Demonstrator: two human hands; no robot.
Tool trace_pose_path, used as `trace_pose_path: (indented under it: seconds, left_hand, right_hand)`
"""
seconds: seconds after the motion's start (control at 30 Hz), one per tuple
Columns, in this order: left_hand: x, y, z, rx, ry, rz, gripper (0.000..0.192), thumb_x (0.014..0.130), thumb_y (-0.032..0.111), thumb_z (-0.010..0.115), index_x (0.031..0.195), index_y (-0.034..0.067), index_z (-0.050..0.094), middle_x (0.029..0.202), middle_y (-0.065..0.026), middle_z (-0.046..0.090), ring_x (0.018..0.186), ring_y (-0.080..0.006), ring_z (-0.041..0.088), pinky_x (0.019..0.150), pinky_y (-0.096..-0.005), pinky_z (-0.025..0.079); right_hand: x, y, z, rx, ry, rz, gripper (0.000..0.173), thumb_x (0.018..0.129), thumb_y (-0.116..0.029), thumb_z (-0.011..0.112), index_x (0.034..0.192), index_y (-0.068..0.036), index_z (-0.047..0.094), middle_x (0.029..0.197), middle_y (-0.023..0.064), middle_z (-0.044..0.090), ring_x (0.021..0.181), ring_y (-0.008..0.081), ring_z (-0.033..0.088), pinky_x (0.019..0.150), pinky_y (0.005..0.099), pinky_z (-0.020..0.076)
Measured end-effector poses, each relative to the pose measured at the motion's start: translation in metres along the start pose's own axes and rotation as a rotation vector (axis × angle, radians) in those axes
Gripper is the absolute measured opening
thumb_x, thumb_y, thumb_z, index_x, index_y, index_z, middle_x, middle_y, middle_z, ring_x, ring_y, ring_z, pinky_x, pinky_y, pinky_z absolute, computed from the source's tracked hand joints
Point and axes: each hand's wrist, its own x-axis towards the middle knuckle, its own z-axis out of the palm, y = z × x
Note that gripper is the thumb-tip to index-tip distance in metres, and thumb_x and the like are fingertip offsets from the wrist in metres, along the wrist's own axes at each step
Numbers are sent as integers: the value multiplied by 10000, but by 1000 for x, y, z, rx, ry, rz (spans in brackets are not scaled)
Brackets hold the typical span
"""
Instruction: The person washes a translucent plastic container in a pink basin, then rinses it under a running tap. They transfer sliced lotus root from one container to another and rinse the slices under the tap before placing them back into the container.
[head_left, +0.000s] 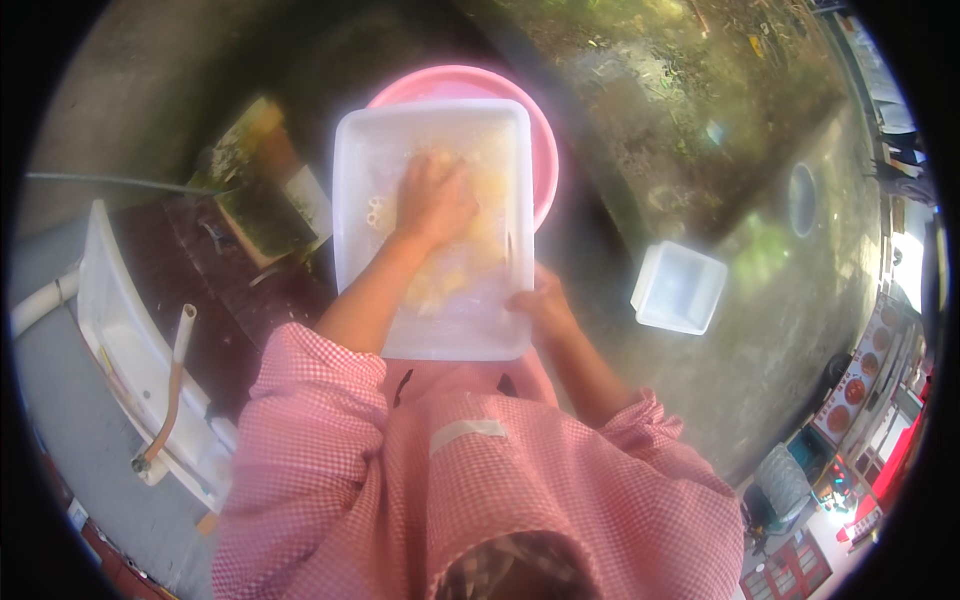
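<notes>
A white rectangular plastic tub is before me, over a round pink plastic basin. Pale yellow pieces lie spread inside it, blurred; one at the left, with holes through it, looks like a lotus root slice. My left hand is down among these pieces with its fingers bent; the fingertips are hidden, so I cannot tell whether they grip any. At the tub's lower right corner, my right hand holds the rim, thumb on the inner side.
Another white plastic container stands on the concrete floor to the right. To the left are a white sink, a brown pipe and a mossy block on a dark red surface. A sign with writing lies far right.
</notes>
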Motion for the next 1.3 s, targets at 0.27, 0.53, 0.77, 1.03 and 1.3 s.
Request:
trace_pose_path:
  seconds: [0.27,0.53,0.77,1.03,1.3]
  left_hand:
    - [20,-7,-9,-134,-86,164,425,729,188,656,1141,99,606,1271,-124,508,1188,-318,438,985,-420,381]
    - [-21,13,-17,-79,-533,232,495,761,321,659,1210,129,577,1264,-125,509,1202,-324,420,1019,-483,296]
    - [9,-13,0,-2,-315,-224,537,773,369,644,1252,150,539,1246,-131,518,1170,-323,453,1003,-484,323]
    - [-25,16,-24,-102,-603,89,545,773,343,658,1254,121,530,1305,-137,467,1223,-320,402,1012,-450,327]
    - [-18,10,19,-20,-616,-28,600,780,362,652,1293,96,493,1391,-149,378,1268,-312,343,1048,-431,265]
  right_hand:
    - [-7,-7,-12,-80,6,36,557,608,80,517,1163,50,555,986,112,610,865,197,589,736,301,491]
    - [-5,-4,-23,-68,6,67,566,612,78,523,1176,47,557,981,92,618,842,185,593,708,292,495]
    - [2,-12,-26,-127,-12,58,507,621,43,563,1128,39,570,966,102,618,854,196,599,758,316,495]
    - [-4,-6,-41,-75,-1,69,553,617,52,561,1170,45,546,1004,97,607,879,188,595,768,312,492]
    - [-6,-13,-43,-145,-6,118,569,624,46,572,1193,44,538,1035,97,608,909,191,599,782,304,493]
